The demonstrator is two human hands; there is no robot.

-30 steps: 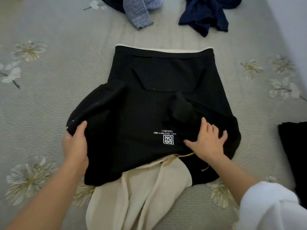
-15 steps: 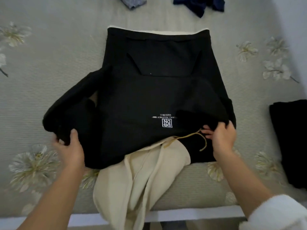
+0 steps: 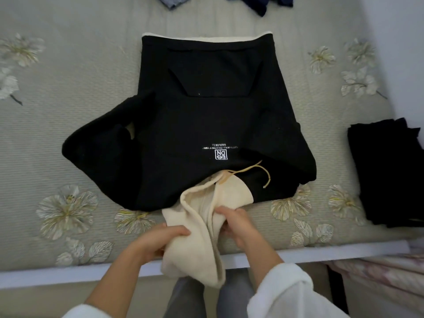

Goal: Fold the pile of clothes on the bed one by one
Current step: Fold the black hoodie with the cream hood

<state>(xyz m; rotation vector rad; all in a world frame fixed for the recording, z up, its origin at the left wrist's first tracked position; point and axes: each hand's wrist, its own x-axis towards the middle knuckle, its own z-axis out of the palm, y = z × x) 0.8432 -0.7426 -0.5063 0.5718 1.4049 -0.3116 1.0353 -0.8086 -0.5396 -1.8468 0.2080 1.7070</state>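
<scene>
A black hoodie (image 3: 206, 125) lies flat on the bed (image 3: 57, 134), its cream hood (image 3: 202, 226) hanging over the near edge, gripped by the left hand (image 3: 160, 239) and right hand (image 3: 236, 223), which earlier held the sleeves.

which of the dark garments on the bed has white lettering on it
The black hoodie spread in the middle, with a cream hood. The folded black pile and navy clothes show no lettering.
</scene>
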